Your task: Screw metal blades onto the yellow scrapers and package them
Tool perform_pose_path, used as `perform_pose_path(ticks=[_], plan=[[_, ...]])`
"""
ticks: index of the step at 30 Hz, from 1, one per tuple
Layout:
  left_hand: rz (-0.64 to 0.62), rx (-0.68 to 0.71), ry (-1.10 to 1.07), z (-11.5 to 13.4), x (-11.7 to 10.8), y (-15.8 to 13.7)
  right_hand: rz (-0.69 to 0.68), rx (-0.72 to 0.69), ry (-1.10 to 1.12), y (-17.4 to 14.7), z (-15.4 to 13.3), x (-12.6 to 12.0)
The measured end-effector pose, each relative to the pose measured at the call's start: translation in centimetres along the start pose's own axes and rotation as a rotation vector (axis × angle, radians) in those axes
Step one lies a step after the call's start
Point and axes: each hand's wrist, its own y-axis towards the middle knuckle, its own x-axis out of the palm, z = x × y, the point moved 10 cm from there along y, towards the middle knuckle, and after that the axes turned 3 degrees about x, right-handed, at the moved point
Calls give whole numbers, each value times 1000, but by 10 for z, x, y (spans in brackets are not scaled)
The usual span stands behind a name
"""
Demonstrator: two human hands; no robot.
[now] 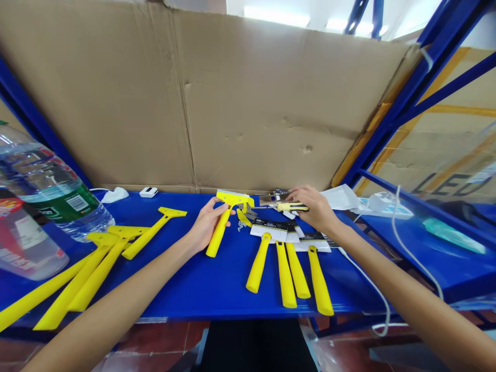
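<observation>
My left hand (211,222) is closed around the yellow handle of a scraper (218,235), whose wide head points away from me. My right hand (312,206) has its fingers bent around a screwdriver (292,206) with a pale yellow and black handle. The shaft points left towards the scraper's head, and whether its tip touches is unclear. Beyond my right fingers lie small dark and metallic pieces (279,194), partly hidden. Just right of the held scraper, a small yellow part (243,218) rests beside a cluster of tiny screws (241,226).
Several scrapers with black-and-white labelled heads (259,266) lie nearer me on the blue table (186,289). More yellow scrapers (104,263) lie left, beside a large water bottle (70,191) and a clear plastic container (31,243). Cardboard (271,103) stands behind; a white cable (368,281) crosses the right.
</observation>
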Motion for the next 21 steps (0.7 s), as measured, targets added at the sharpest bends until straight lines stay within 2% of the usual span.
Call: perform_pose_path(ticks=[3, 7, 10, 13, 16, 21], plan=[[-3, 16, -19, 1, -4, 2, 136, -114, -75, -4, -29, -34], [-10, 39, -12, 3, -5, 3, 216, -40, -223, -8, -40, -58], [-10, 38, -3, 5, -5, 4, 271, -18, -245, -8, -45, -70], [-10, 37, -8, 6, -6, 4, 244, -92, -161, -2, -57, -71], [-5, 35, -13, 7, -7, 4, 168, -143, -22, 4, -65, -64], [2, 54, -10, 10, -9, 5, 135, -254, 82, -1, -73, -50]])
